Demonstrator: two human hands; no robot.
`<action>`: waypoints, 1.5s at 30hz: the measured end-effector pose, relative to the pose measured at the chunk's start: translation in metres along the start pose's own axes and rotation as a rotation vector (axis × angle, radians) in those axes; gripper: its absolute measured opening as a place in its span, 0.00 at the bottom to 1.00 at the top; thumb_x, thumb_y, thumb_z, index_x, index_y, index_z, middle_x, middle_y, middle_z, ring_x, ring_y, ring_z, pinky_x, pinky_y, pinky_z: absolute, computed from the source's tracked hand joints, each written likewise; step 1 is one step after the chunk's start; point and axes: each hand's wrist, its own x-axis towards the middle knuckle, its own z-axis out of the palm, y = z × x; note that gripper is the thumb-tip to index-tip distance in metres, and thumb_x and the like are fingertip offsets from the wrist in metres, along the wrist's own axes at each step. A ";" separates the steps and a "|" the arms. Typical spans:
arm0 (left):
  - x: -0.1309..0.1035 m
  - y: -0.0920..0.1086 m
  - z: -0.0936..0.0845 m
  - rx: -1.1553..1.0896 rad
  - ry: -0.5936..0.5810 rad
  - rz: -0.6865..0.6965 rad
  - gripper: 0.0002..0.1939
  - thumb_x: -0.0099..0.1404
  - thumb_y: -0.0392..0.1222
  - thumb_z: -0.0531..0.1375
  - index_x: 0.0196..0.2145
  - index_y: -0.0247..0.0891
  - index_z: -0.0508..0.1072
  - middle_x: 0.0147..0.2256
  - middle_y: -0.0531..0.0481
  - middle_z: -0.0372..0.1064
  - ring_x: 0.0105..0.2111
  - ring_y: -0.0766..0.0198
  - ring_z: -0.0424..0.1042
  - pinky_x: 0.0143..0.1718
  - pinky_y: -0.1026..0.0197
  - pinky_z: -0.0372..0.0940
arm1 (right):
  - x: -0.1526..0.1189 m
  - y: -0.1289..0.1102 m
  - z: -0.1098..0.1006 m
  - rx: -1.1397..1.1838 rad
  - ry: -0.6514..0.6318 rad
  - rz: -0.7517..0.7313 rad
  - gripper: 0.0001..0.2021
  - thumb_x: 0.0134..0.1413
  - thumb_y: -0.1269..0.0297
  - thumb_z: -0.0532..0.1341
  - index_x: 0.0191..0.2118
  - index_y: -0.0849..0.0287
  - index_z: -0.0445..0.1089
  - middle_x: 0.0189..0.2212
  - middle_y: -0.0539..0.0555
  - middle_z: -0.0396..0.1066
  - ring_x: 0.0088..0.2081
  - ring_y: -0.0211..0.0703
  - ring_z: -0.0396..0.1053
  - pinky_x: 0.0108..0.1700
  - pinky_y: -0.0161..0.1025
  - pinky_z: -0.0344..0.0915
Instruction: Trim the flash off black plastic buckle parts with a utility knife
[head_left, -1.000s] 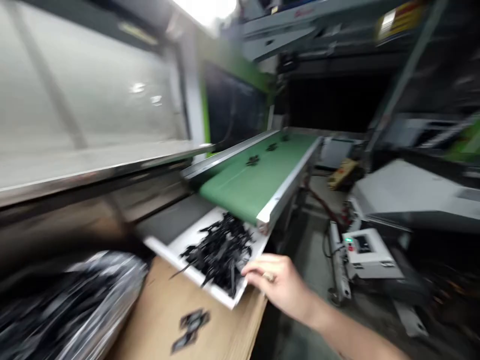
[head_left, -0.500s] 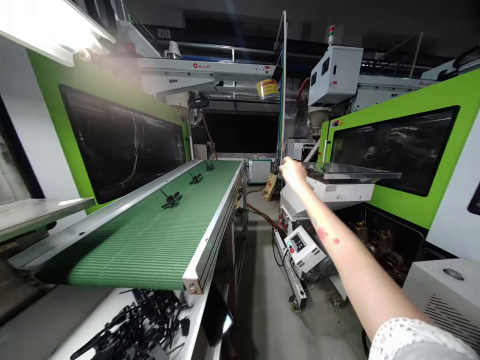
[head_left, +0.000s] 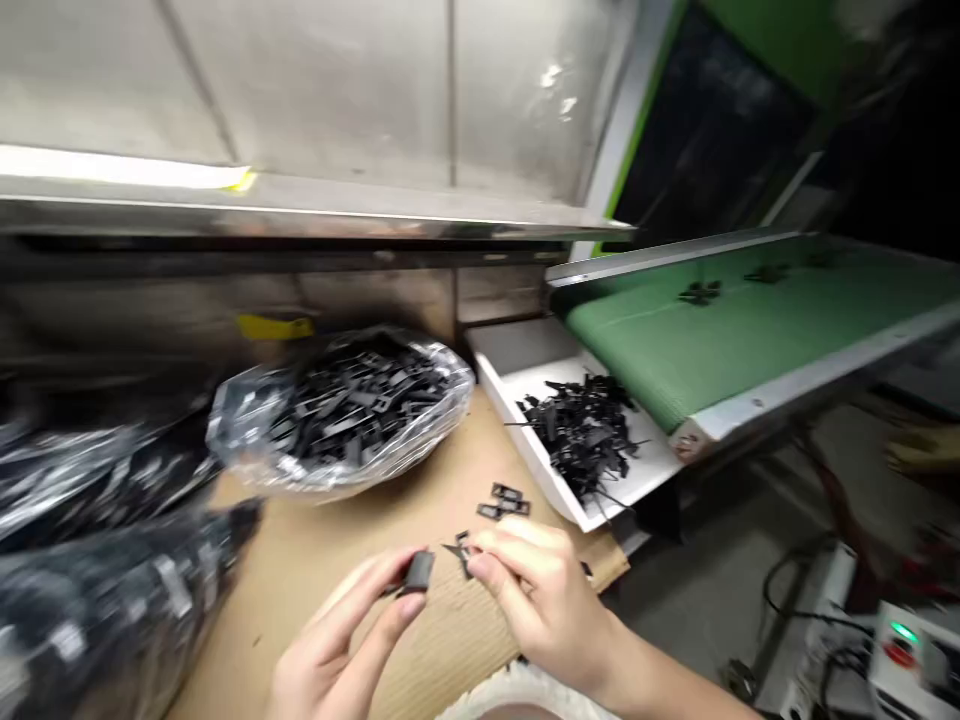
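Near the white tray, your left hand pinched a black part, your right hand a dark pointed piece. Many black pieces were already bagged left of the tray; a tangled heap lay inside it.

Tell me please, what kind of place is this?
Probably a factory workstation for molded plastic parts: a green conveyor belt, a white tray heaped with black pieces, and a plastic-lined container full of similar pieces.
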 end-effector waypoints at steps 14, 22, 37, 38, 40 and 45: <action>-0.025 0.027 -0.011 -0.018 0.091 0.148 0.09 0.55 0.40 0.60 0.36 0.44 0.75 0.38 0.53 0.73 0.39 0.64 0.71 0.41 0.69 0.65 | -0.007 -0.016 0.013 -0.089 -0.121 -0.208 0.10 0.57 0.68 0.50 0.33 0.60 0.68 0.22 0.54 0.64 0.23 0.41 0.60 0.25 0.38 0.56; -0.029 0.032 -0.007 -0.050 0.080 0.100 0.08 0.54 0.43 0.62 0.33 0.42 0.76 0.35 0.51 0.74 0.39 0.60 0.71 0.43 0.62 0.65 | -0.007 0.002 -0.001 -0.009 0.063 -0.045 0.09 0.58 0.69 0.50 0.36 0.60 0.67 0.26 0.55 0.68 0.28 0.41 0.65 0.31 0.37 0.60; -0.026 0.028 -0.013 0.079 -0.052 0.434 0.17 0.58 0.30 0.57 0.44 0.46 0.69 0.40 0.55 0.69 0.42 0.68 0.66 0.45 0.70 0.60 | -0.006 -0.022 0.012 0.216 -0.132 0.052 0.12 0.58 0.69 0.51 0.24 0.60 0.62 0.18 0.47 0.59 0.22 0.32 0.57 0.25 0.30 0.52; -0.026 0.028 -0.013 0.076 -0.047 0.428 0.16 0.59 0.31 0.57 0.43 0.46 0.69 0.40 0.55 0.69 0.42 0.67 0.67 0.44 0.70 0.60 | -0.006 -0.022 0.013 0.222 -0.137 0.063 0.13 0.58 0.69 0.50 0.24 0.60 0.62 0.18 0.47 0.59 0.21 0.32 0.57 0.25 0.30 0.52; -0.027 0.028 -0.012 0.076 -0.029 0.395 0.15 0.59 0.31 0.57 0.43 0.46 0.70 0.40 0.55 0.70 0.41 0.67 0.67 0.43 0.69 0.61 | -0.008 -0.023 0.015 0.238 -0.164 0.074 0.13 0.58 0.69 0.50 0.24 0.61 0.62 0.18 0.47 0.60 0.22 0.32 0.58 0.26 0.30 0.53; -0.023 0.029 -0.010 0.061 0.054 0.282 0.12 0.58 0.34 0.59 0.40 0.45 0.72 0.38 0.54 0.71 0.39 0.66 0.68 0.41 0.68 0.62 | -0.013 -0.025 0.012 0.402 -0.220 0.095 0.12 0.57 0.68 0.52 0.23 0.61 0.64 0.18 0.47 0.61 0.21 0.32 0.59 0.25 0.30 0.54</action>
